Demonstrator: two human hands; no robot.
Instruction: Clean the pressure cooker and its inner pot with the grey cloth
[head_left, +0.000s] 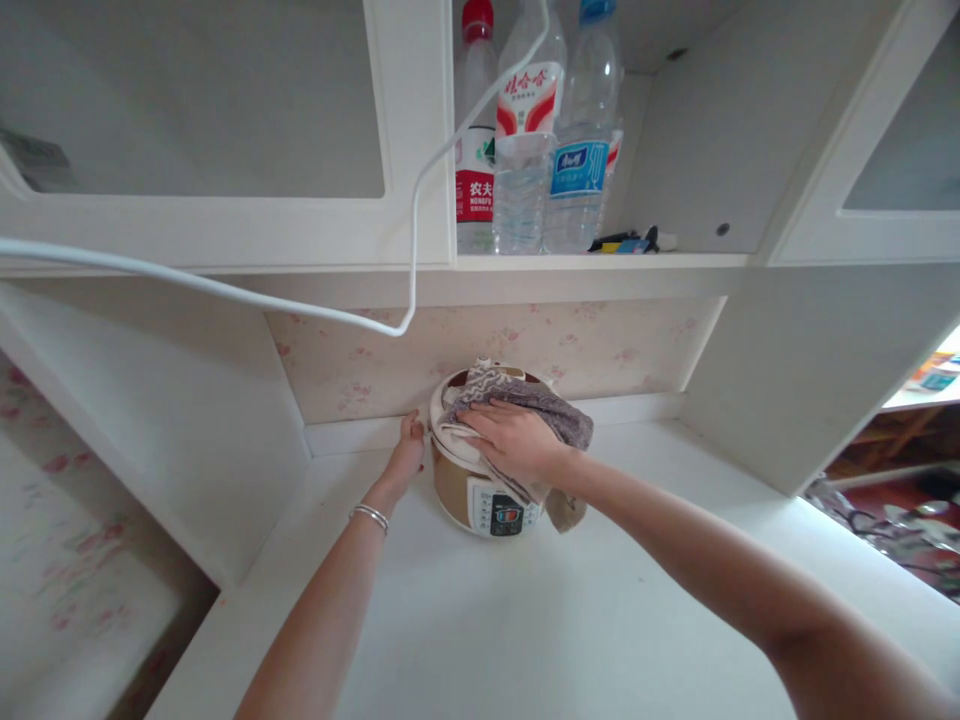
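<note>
A small brown and white rice cooker (491,500) stands on the white counter (540,620) against the flowered back wall. A grey and cream cloth (540,405) lies over its lid. My right hand (514,440) presses down on the cloth, fingers curled over it on the lid's near side. My left hand (406,455), with a silver bracelet at the wrist, rests against the cooker's left side, fingers hidden behind the pot.
A white cable (411,250) hangs across from the left and loops up in front of the shelf. Three plastic water bottles (525,140) and small items (630,242) stand on the open shelf above. Cabinet doors flank it.
</note>
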